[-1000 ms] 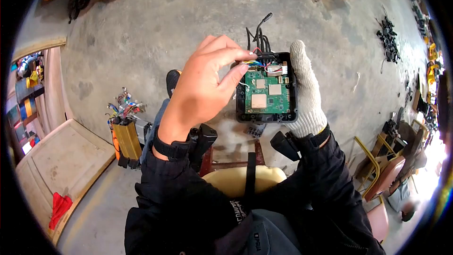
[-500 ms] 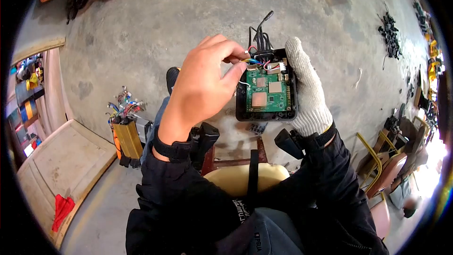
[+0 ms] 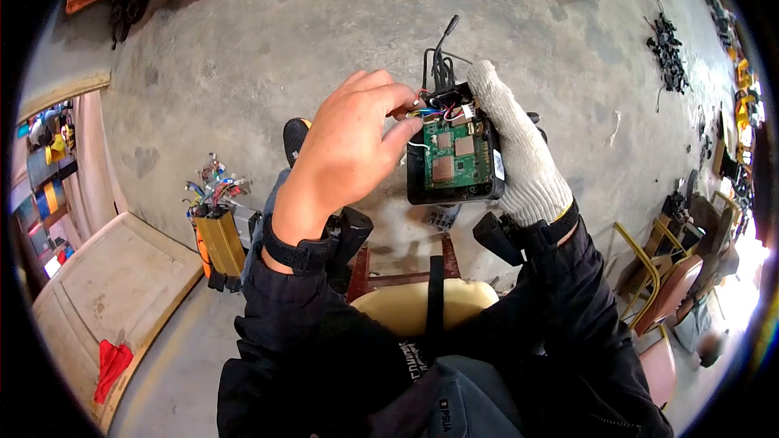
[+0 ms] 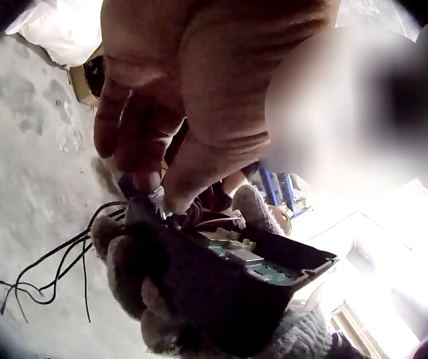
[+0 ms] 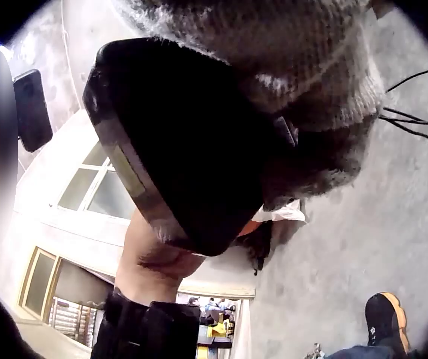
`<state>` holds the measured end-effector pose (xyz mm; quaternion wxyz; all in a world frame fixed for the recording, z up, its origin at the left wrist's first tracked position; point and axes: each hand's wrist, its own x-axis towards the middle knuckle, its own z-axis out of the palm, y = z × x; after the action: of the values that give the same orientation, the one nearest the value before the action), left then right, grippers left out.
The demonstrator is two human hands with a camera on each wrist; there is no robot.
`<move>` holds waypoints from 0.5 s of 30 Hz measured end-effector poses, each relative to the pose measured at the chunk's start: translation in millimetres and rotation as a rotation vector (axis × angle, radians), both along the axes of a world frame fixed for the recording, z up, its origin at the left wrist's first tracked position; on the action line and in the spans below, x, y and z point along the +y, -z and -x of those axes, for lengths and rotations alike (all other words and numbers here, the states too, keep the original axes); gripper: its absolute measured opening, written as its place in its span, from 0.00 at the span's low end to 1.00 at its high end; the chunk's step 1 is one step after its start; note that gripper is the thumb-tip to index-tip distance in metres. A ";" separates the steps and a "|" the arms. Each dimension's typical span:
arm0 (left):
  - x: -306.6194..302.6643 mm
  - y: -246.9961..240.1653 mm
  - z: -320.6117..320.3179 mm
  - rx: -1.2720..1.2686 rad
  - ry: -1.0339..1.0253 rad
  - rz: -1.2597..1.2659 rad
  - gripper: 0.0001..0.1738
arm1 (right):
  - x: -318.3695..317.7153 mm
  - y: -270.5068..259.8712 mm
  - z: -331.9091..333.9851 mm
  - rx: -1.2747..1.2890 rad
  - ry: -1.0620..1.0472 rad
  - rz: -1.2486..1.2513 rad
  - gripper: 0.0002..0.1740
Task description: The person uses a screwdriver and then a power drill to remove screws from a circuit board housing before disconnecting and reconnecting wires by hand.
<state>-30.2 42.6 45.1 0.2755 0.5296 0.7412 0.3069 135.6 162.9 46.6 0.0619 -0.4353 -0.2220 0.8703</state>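
A black plastic case [image 3: 451, 195] holds a green circuit board [image 3: 453, 152] with several pale square pads. My gloved right hand [image 3: 526, 150] grips the case from its right side and from beneath, the knitted fingers wrapping the underside in the left wrist view. Thin coloured wires [image 3: 422, 113] rise from the upper left end of the board. My bare left hand [image 3: 341, 146] pinches these wires between thumb and curled forefinger. Several black cables [image 3: 442, 69] leave the far end of the case. In the right wrist view, the case's dark underside [image 5: 184, 142] hides the board.
A gold metal box [image 3: 219, 245] with loose wires stands on the floor at left, beside a wooden panel [image 3: 122, 276] bearing a red cloth [image 3: 112, 367]. Below the hands is a cream stool seat [image 3: 389, 308]. Chairs [image 3: 672, 296] and a black cable heap [image 3: 667, 55] lie at right.
My right hand has tipped the case and shifted it slightly left, so its right outer wall with a white label shows. The left forefinger has drawn back and curled more, staying at the wires.
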 end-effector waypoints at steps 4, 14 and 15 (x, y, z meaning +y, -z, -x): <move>0.2 2.2 -0.3 -0.070 -0.059 -0.001 0.08 | 2.6 7.7 -2.5 0.118 -0.034 0.045 0.23; 3.4 1.7 -6.0 -0.259 -0.167 -0.108 0.07 | 5.4 8.1 -2.0 0.136 0.042 0.159 0.24; 2.9 2.5 -6.8 -0.322 -0.193 -0.121 0.07 | 5.4 9.4 -2.4 0.143 0.049 0.175 0.25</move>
<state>-23.4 45.5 42.7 0.3275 0.4156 0.7151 0.4568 137.9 168.3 37.2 0.0606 -0.3810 -0.1297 0.9134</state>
